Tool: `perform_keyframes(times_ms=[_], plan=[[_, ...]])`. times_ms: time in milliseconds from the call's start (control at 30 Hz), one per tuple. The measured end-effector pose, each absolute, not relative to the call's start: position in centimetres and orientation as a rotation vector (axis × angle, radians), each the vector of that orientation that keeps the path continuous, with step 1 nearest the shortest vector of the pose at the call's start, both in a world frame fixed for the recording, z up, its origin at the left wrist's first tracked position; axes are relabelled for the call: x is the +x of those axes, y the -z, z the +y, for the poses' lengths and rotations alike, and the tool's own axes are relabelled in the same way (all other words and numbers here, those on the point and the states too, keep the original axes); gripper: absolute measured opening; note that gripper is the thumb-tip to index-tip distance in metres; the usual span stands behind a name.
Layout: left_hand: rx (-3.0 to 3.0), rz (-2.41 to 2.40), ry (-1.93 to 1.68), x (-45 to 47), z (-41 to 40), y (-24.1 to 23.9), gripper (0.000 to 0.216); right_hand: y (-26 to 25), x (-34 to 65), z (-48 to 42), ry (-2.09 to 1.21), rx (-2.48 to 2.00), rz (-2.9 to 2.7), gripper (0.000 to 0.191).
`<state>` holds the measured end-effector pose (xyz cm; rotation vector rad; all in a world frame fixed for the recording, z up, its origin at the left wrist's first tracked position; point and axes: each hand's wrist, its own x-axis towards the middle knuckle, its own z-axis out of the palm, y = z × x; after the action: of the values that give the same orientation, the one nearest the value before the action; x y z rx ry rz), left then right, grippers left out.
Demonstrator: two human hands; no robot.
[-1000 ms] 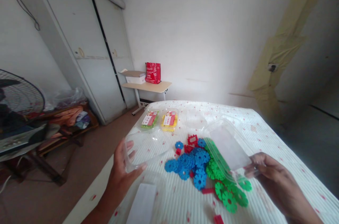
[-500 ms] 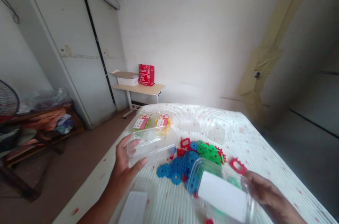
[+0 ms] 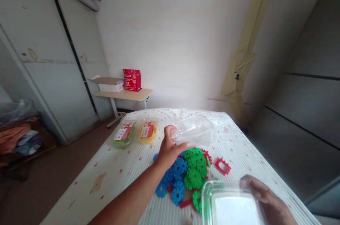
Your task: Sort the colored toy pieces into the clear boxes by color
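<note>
Toward the far edge of the table (image 3: 124,161), your left hand (image 3: 171,145) grips one end of a clear tray (image 3: 195,131) between thumb and fingers; nearer you, toward the right edge, your blurred right hand (image 3: 259,191) holds a white-labelled clear box (image 3: 235,207) by its side. Blue pieces (image 3: 177,191) and green pieces (image 3: 195,173) lie heaped nearer you than the tray, while a yellow-filled box (image 3: 148,131) sits near the far left corner

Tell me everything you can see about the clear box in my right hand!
The clear box looks plastic, with rounded corners and a white patch facing the camera. Your right hand holds its right side, and it overlaps the green pieces in view. The picture's bottom edge cuts it off.
</note>
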<state>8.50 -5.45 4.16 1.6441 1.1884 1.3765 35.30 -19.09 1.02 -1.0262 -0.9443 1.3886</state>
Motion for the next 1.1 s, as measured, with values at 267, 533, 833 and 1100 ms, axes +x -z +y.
perform_keyframes(times_ms=[267,533,833,1100], plan=[[1.883,1.404,-1.39,15.7,-1.9,-4.5,0.048,-1.2,35.2,-19.7,-1.453,-1.003,-0.94,0.021],[2.232,1.174,-1.28,19.9,-2.4,-3.0,0.058,-0.2,38.9,-21.5,-1.336,-0.92,-0.686,0.023],[2.467,1.15,-1.103,23.1,-5.6,-1.0,0.06,-0.5,39.2,-21.1,-1.116,-1.057,-0.701,0.025],[2.469,0.992,-1.067,22.3,-4.4,0.1,0.068,-4.2,40.0,-18.6,-1.205,-1.339,-1.09,0.068]])
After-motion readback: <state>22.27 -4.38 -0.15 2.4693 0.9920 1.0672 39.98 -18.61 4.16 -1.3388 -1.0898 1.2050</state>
